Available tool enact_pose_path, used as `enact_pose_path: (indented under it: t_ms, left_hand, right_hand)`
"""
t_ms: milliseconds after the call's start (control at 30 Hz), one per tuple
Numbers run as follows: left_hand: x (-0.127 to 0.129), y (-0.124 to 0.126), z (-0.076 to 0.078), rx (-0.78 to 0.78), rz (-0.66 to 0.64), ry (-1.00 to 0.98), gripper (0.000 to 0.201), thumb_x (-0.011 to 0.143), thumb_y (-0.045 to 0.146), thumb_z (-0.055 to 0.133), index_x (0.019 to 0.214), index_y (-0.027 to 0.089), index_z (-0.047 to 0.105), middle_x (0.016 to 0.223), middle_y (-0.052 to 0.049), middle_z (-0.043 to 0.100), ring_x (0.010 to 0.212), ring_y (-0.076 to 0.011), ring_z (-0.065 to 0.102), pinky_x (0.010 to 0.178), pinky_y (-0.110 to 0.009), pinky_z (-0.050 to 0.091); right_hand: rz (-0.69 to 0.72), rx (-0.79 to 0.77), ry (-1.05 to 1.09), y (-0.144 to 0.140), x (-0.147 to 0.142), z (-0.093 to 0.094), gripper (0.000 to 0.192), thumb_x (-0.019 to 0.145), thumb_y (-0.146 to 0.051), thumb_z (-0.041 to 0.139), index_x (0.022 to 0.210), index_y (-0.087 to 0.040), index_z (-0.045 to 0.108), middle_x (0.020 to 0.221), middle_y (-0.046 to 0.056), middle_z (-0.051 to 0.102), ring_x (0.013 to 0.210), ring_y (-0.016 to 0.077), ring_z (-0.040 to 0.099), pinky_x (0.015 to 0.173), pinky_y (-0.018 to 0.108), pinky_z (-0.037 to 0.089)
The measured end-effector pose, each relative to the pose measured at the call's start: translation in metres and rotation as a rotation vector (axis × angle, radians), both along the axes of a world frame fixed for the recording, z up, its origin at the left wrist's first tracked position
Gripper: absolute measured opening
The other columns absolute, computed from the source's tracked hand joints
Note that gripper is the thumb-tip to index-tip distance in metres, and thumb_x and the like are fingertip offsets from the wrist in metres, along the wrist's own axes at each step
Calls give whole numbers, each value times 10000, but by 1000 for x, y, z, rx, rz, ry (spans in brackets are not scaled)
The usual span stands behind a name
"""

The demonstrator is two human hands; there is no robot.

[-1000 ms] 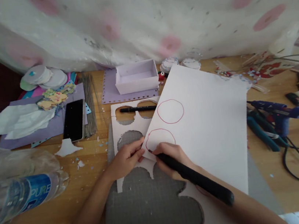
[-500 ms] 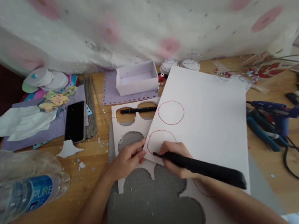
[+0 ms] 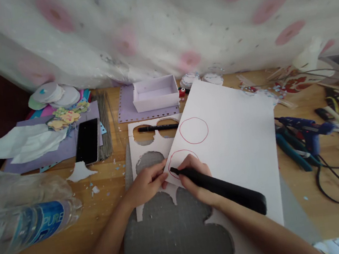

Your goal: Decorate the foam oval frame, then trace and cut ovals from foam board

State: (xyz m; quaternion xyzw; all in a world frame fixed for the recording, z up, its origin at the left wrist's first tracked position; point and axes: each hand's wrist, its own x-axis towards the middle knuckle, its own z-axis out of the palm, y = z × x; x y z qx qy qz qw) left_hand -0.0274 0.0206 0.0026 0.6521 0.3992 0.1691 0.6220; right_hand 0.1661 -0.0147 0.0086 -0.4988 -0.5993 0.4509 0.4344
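Observation:
My right hand (image 3: pixel 197 177) grips a long black knife (image 3: pixel 225 189) with its tip on the lower red circle (image 3: pixel 180 159) drawn on a white sheet (image 3: pixel 238 146). A second red circle (image 3: pixel 194 130) lies just beyond it. My left hand (image 3: pixel 147 183) presses down the sheet's near-left edge, fingers flat. Under the sheet lie a white card with round cut-outs (image 3: pixel 142 145) and a grey cutting mat (image 3: pixel 172 236). A black pen (image 3: pixel 158 127) rests on the cut-out card.
A black phone (image 3: pixel 88 141) and paper scraps lie to the left, a plastic water bottle (image 3: pixel 29 230) at the near left. A white box (image 3: pixel 155 93) stands at the back. A blue glue gun (image 3: pixel 302 127), pliers and a black cable lie to the right.
The knife tip has shifted slightly along the left side of the lower circle and the handle has swung a little. My left hand stays on the sheet's edge.

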Motion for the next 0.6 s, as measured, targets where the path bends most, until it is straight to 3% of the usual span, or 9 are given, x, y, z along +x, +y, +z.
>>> enact_pose_path:
  t_ms: [367, 600]
  left_hand:
    - [1, -3, -1, -85, 68, -50, 480, 939, 374, 476, 1358, 172, 357, 680, 30, 539, 639, -131, 511, 590, -234, 403]
    - [1, -2, 4, -98, 66, -40, 472, 931, 375, 488, 1344, 196, 346, 662, 40, 530, 615, -125, 503, 552, -222, 375]
  right_hand:
    - [-5, 105, -68, 0, -3, 2, 137, 753, -120, 548, 808, -226, 479, 577, -59, 498, 478, 95, 434, 450, 225, 369]
    - [3, 121, -90, 1, -4, 3, 130, 762, -134, 544, 801, -230, 465, 592, -70, 492, 475, 83, 426, 452, 208, 355]
